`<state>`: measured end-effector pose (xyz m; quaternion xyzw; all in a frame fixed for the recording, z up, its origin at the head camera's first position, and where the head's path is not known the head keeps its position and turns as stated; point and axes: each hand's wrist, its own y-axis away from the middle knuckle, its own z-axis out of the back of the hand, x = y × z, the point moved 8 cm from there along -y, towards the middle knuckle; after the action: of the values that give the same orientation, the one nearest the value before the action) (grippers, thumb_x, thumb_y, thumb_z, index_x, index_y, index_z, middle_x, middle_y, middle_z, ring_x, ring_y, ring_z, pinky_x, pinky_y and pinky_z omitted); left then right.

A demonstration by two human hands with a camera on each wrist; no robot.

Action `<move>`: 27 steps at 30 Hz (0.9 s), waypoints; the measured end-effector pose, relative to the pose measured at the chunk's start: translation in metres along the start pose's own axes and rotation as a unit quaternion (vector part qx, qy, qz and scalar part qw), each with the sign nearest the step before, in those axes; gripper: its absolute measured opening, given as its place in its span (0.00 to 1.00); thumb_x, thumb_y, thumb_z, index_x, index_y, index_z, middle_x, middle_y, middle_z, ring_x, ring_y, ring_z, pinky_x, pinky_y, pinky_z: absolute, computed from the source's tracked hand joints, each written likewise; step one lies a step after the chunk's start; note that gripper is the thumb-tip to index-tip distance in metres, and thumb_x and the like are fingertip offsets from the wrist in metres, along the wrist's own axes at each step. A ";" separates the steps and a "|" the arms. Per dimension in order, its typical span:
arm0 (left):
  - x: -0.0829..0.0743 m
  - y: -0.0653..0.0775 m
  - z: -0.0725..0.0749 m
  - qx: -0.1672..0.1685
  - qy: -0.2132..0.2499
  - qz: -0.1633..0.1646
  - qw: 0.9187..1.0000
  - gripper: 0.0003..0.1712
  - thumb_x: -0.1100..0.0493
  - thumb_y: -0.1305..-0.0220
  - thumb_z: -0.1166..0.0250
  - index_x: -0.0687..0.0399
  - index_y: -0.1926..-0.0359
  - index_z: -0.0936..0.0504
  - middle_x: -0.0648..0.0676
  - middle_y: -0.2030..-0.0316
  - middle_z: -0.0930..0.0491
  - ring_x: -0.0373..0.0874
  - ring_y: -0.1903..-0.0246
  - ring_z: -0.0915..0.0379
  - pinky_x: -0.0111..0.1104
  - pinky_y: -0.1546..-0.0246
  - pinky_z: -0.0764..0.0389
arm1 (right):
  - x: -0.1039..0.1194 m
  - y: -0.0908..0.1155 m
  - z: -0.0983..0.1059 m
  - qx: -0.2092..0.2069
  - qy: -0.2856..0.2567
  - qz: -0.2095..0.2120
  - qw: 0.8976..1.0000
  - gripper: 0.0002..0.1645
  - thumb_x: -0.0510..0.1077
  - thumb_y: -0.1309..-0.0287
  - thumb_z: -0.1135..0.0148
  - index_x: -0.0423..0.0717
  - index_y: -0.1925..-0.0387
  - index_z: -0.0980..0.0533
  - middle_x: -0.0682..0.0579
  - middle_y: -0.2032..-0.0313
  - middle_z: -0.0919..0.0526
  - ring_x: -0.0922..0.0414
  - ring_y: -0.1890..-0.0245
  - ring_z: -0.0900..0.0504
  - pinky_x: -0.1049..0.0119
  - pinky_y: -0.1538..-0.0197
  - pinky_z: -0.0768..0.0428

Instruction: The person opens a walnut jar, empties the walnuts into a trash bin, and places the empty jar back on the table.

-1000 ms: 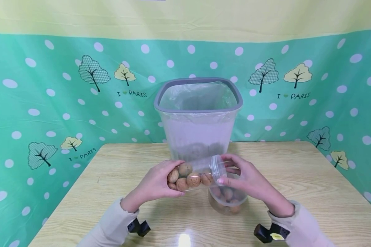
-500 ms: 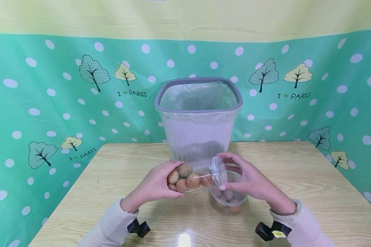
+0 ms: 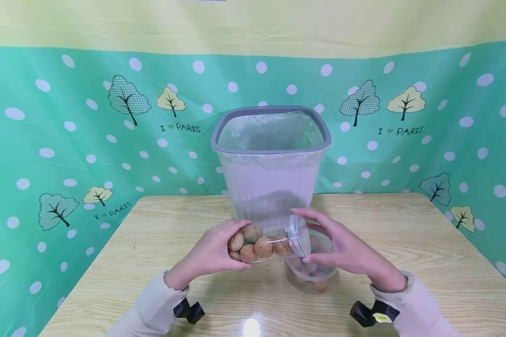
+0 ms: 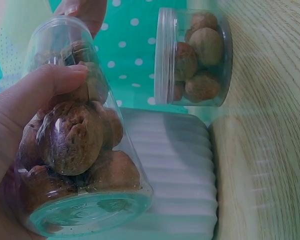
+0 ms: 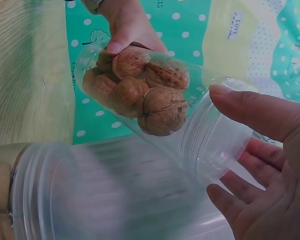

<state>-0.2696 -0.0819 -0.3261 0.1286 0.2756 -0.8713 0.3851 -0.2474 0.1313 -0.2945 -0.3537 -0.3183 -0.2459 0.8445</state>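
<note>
In the head view my left hand [image 3: 214,247] grips a clear plastic jar [image 3: 267,229] by its base end, the jar held sideways above the table. Several walnuts [image 3: 263,246] lie inside it. At its other end is a clear screw lid [image 3: 298,235], which my right hand [image 3: 341,245] spans between thumb and fingers. Seen from the right wrist, the thumb lies at one edge of the lid [image 5: 217,135] and the fingers are spread around the far side. A second lidded jar [image 4: 195,57] of walnuts stands upright on the table, partly behind my right hand in the head view.
Behind the jars stands a pale bin [image 3: 271,175] with a grey rim and a clear liner. The wooden table [image 3: 160,243] reaches back to a green dotted curtain [image 3: 152,159]. A camera is strapped to each wrist.
My right hand has turned around the lid, its fingertips moving up and left over the top edge and the thumb lower. The left hand and its jar have hardly moved.
</note>
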 end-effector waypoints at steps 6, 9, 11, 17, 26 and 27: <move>0.000 0.000 0.000 0.000 0.002 -0.002 1.000 0.46 0.48 0.66 0.20 0.47 0.41 0.28 0.45 0.51 0.23 0.39 0.54 0.26 0.38 0.54 0.22 | 0.001 0.000 0.000 0.008 0.000 -0.003 1.000 0.51 0.41 0.55 0.27 0.47 0.31 0.44 0.50 0.31 0.41 0.61 0.32 0.42 0.53 0.35 0.37; -0.001 0.000 0.000 0.002 0.003 -0.003 1.000 0.46 0.48 0.66 0.21 0.47 0.40 0.28 0.45 0.51 0.23 0.39 0.54 0.26 0.37 0.54 0.22 | 0.000 0.000 0.001 0.004 0.006 -0.003 1.000 0.57 0.42 0.58 0.25 0.48 0.30 0.47 0.46 0.30 0.43 0.61 0.31 0.43 0.51 0.35 0.38; 0.000 0.000 0.000 0.002 0.004 -0.002 1.000 0.47 0.48 0.65 0.21 0.47 0.40 0.29 0.46 0.50 0.23 0.39 0.54 0.26 0.38 0.54 0.23 | -0.001 0.001 0.002 -0.006 0.011 -0.001 1.000 0.60 0.40 0.59 0.24 0.47 0.29 0.50 0.42 0.30 0.45 0.61 0.31 0.44 0.51 0.34 0.38; -0.001 0.000 0.002 -0.001 -0.002 0.002 1.000 0.47 0.48 0.66 0.21 0.48 0.40 0.28 0.47 0.50 0.23 0.40 0.53 0.26 0.39 0.53 0.23 | -0.006 0.001 0.009 -0.058 0.025 -0.027 0.998 0.46 0.38 0.49 0.33 0.37 0.32 0.45 0.39 0.39 0.33 0.50 0.38 0.32 0.54 0.40 0.28; -0.001 -0.001 0.002 -0.003 -0.016 0.001 1.000 0.47 0.46 0.66 0.21 0.49 0.41 0.28 0.46 0.52 0.23 0.40 0.53 0.26 0.39 0.54 0.23 | -0.018 0.003 0.006 -0.059 0.049 -0.144 0.987 0.28 0.46 0.37 0.42 0.30 0.44 0.33 0.39 0.50 0.23 0.47 0.51 0.22 0.50 0.48 0.23; -0.001 0.000 0.002 -0.004 -0.016 0.002 1.000 0.47 0.46 0.66 0.21 0.49 0.41 0.28 0.46 0.52 0.23 0.40 0.54 0.26 0.39 0.54 0.23 | -0.019 0.003 0.006 -0.056 0.050 -0.149 0.986 0.27 0.47 0.37 0.42 0.30 0.44 0.33 0.40 0.51 0.22 0.47 0.52 0.22 0.50 0.48 0.23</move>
<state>-0.2693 -0.0821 -0.3240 0.1134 0.2730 -0.8712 0.3919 -0.2603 0.1412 -0.3063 -0.3360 -0.3106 -0.4039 0.7921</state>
